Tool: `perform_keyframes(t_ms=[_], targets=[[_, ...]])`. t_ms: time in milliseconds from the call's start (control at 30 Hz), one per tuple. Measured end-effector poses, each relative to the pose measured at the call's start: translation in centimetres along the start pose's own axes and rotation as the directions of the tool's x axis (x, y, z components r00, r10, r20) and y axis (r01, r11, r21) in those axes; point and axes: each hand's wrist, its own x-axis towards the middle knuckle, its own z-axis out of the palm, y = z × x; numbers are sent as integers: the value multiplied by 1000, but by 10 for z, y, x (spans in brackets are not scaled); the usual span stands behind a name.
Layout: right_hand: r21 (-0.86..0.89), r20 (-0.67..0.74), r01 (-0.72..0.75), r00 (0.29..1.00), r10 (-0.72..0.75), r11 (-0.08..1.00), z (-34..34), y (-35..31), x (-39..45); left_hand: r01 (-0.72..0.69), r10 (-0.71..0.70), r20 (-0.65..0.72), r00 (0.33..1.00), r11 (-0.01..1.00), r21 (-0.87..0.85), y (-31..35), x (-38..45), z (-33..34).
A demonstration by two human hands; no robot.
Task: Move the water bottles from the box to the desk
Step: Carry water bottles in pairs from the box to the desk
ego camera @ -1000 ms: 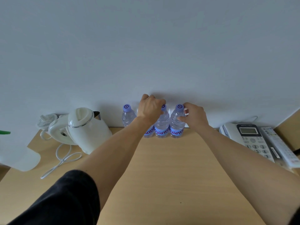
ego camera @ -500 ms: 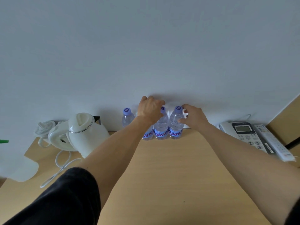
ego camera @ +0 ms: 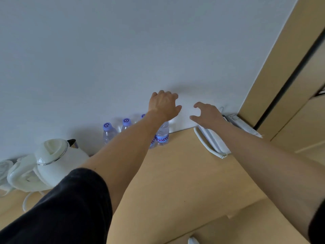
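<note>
An office or hotel room: wooden desk with corded telephone, electric kettle, bare wall.

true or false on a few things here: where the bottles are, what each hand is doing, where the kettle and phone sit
1. The water bottles stand upright on the desk against the wall. True.
2. The right hand grips a bottle. False: it hangs open above the phone, holding nothing.
3. The white kettle sits to the left of the bottles. True.
4. The left hand holds a bottle by its cap. False: its fingers are relaxed and it holds nothing.
5. The bottle caps are red. False: the caps that show are purple.
</note>
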Motion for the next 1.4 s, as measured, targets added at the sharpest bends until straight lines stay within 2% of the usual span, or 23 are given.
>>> perform_keyframes(t_ms=[133, 300, 500, 633, 867, 1033, 1400], targets=[[-30, 61, -9, 998, 10, 1000, 3, -8, 2, 71, -66, 132, 989, 997, -40, -10, -1, 5], [-95, 118, -9, 993, 20, 995, 4, -8, -1, 87, -71, 241, 968, 995, -56, -13, -16, 21], [-129, 128, -53, 989, 70, 990, 3, -6, -4, 83, -64, 260, 963, 994, -64, -8, -21, 22], [-92, 129, -109, 984, 120, 990, 1, -2, -11, 72, -49, 270, 962, 995, -75, -2, -17, 17], [-89, 112, -188, 974, 198, 978, 2, 20, -25, 1, 34, 323, 946, 994, -109, 28, -14, 31], [-87, 127, -207, 968, 217, 975, 15, 16, -29, 15, 31, 342, 939, 991, -131, 25, -14, 41], [-155, 158, -258, 946, 282, 954, 36, 3, -53, 31, -20, 403, 915, 999, -20, -1, -35, 51]])
